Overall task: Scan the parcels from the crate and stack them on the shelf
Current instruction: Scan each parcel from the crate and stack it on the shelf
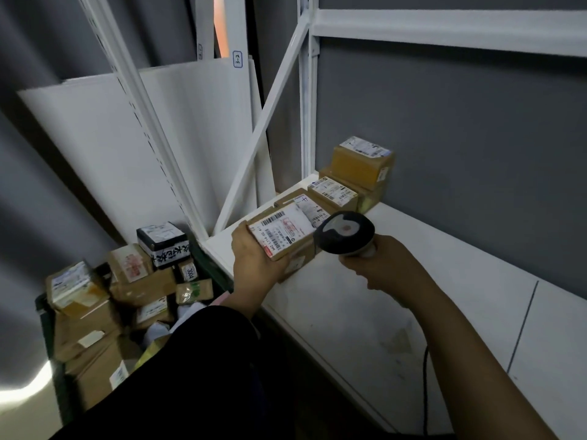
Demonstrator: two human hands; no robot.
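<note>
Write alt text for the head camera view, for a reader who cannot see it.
A person's left hand holds a labelled cardboard parcel over a white shelf while the right hand aims a scanner at its label. Behind it, other parcels are stacked in the shelf's back corner, and a green crate of more parcels sits lower left.

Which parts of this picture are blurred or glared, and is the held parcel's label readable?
Head view: parcels in the crate are motion-smeared; glare whitens the lower-left edge; the label on the held parcel shows barcodes, small text illegible; shelf uprights lean from wide-angle distortion.
</note>
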